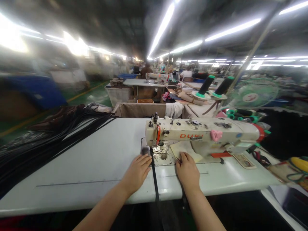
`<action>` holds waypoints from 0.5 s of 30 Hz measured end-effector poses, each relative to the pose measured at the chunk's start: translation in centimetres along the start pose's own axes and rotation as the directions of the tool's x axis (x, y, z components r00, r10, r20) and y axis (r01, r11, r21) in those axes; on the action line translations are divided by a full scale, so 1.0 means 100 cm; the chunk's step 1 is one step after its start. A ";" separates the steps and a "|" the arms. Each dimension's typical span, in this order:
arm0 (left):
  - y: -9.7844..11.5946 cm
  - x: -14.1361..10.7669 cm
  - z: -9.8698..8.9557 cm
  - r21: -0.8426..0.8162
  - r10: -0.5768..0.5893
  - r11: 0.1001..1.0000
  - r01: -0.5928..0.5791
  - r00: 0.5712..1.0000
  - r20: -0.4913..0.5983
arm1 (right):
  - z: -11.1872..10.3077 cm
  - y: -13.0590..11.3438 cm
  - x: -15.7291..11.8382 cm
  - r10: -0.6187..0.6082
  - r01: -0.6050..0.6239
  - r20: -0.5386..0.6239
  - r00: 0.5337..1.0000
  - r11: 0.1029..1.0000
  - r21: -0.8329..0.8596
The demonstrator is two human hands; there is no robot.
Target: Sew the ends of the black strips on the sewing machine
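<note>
Black strap [155, 181] runs between flattened left hand [137, 170] and curled right hand [189, 170].

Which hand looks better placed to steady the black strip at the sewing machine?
Probably the left hand: its fingers reach right to the black strip, close to the sewing machine's needle area. The right hand sits apart, to the strip's right.

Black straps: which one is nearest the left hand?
The single strap running from the sewing machine to the front edge of the table, beside the left hand. The other straps lie bunched at the table's left side.
</note>
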State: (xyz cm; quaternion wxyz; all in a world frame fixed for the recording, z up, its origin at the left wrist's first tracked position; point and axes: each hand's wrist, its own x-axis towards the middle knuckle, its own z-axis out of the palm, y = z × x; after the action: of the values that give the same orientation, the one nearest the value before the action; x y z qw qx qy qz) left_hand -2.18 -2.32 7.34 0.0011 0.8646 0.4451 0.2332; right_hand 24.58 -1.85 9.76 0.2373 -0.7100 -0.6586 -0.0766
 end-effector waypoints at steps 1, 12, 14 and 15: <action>0.000 -0.001 -0.001 0.006 0.003 1.000 -0.003 1.000 0.007 | 0.000 -0.001 0.000 0.005 -0.005 0.002 1.000 1.000 0.006; 0.002 0.001 -0.004 0.062 -0.004 0.998 0.002 1.000 0.030 | -0.001 -0.003 -0.001 0.040 -0.040 0.012 0.999 0.999 0.009; 0.002 0.001 -0.003 0.056 -0.003 0.998 0.003 1.000 0.015 | -0.001 -0.003 -0.001 0.036 -0.036 0.010 0.999 0.999 0.007; 0.002 0.000 -0.003 0.051 -0.003 0.999 0.002 1.000 0.010 | -0.001 -0.003 -0.001 0.033 -0.033 0.007 0.999 0.999 0.008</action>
State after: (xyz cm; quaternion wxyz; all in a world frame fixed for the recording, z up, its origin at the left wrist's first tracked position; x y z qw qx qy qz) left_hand -2.14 -2.46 7.64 -0.0186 0.8649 0.4520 0.2175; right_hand 24.32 -1.98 9.81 0.2390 -0.7201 -0.6479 -0.0675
